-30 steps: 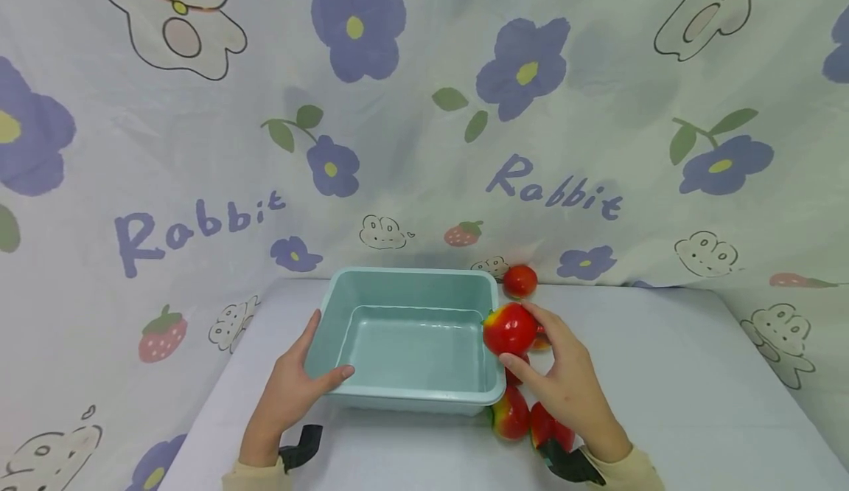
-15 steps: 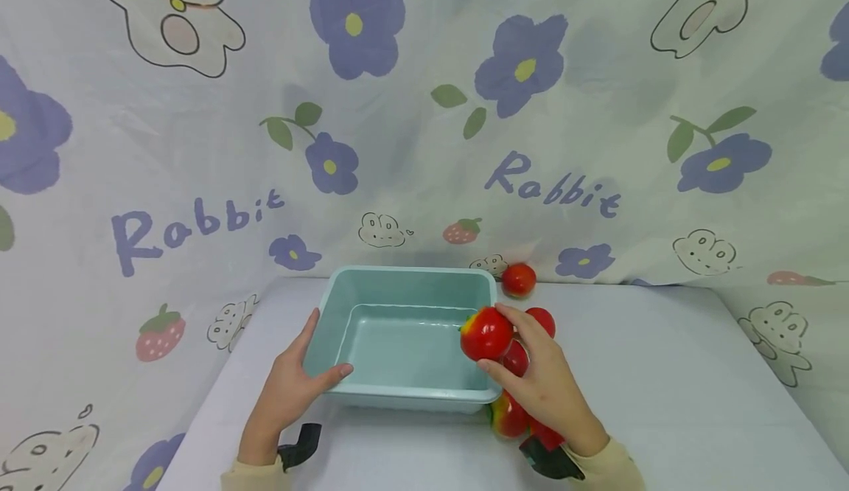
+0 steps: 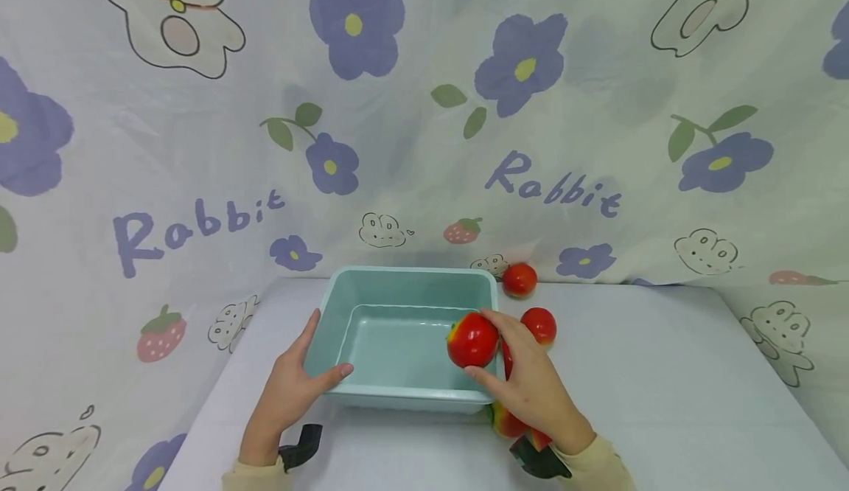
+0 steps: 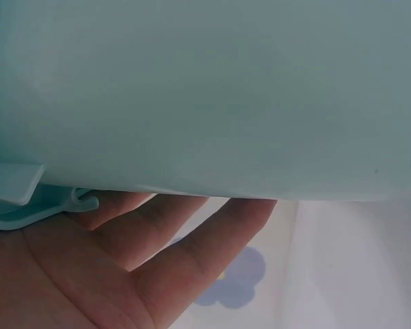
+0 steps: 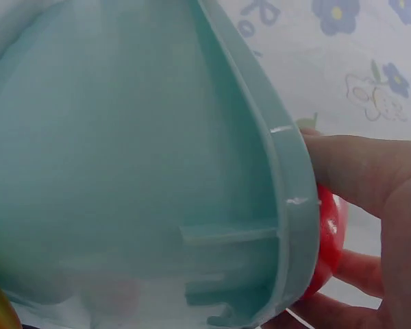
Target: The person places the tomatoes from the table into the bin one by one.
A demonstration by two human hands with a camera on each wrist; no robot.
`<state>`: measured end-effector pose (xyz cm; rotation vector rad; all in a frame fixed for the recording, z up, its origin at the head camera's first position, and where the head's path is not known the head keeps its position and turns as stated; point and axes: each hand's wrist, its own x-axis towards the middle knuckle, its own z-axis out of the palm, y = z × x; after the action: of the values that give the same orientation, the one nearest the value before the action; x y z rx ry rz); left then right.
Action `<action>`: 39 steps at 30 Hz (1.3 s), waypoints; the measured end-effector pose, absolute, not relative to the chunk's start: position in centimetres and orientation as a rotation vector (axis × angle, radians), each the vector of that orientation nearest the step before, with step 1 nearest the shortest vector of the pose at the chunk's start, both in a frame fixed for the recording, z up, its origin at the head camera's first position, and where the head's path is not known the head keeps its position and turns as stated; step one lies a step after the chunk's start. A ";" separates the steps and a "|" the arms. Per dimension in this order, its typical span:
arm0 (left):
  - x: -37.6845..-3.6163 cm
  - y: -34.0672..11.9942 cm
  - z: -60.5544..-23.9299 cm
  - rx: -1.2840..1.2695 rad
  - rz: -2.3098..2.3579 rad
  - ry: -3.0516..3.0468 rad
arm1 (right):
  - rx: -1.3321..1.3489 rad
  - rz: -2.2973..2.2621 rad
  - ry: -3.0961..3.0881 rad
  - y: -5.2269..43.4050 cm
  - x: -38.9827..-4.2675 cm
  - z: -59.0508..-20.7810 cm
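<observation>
A pale blue-green plastic basin [image 3: 411,395] stands on the table. My left hand [image 3: 292,384] grips its left side, thumb over the near rim; in the left wrist view the fingers [image 4: 205,264] reach along the outside of the wall. Over the basin's right part, my right hand [image 3: 530,380] holds a glossy red fruit [image 3: 469,342] with a yellow-green end between thumb and fingers. The right wrist view shows the basin's outer wall [image 5: 137,151], with the red fruit [image 5: 332,229] partly hidden behind its rim. Inside the basin no other fruit shows.
Right of the basin lie several more red fruits: a tomato-like one [image 3: 519,280] at the back, another red fruit [image 3: 539,324] in front of it, and a red-and-yellow fruit [image 3: 507,422] near the basin's front corner. A patterned cloth [image 3: 411,144] hangs behind the table.
My right hand has moved left with the red fruit, from beside the right rim to over the basin's inside. The left hand and the basin have stayed in place.
</observation>
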<state>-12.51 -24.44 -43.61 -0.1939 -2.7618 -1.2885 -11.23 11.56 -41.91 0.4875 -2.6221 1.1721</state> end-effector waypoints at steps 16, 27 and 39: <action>-12.6 -24.4 -43.6 -0.193 -1.302 -2.749 | 0.480 1.144 -2.636 12.3 -10.8 -42.0; -12.7 -24.4 -43.6 -0.190 -1.291 -2.750 | 0.367 1.125 -2.635 14.3 -9.7 -42.2; -12.7 -24.3 -43.6 -0.180 -1.299 -2.752 | 0.372 1.089 -2.631 16.3 -8.9 -43.5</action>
<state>-12.67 -24.33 -43.63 -0.1800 -2.7523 -1.2995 -8.90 16.33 -43.53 0.3725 -2.6312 1.0887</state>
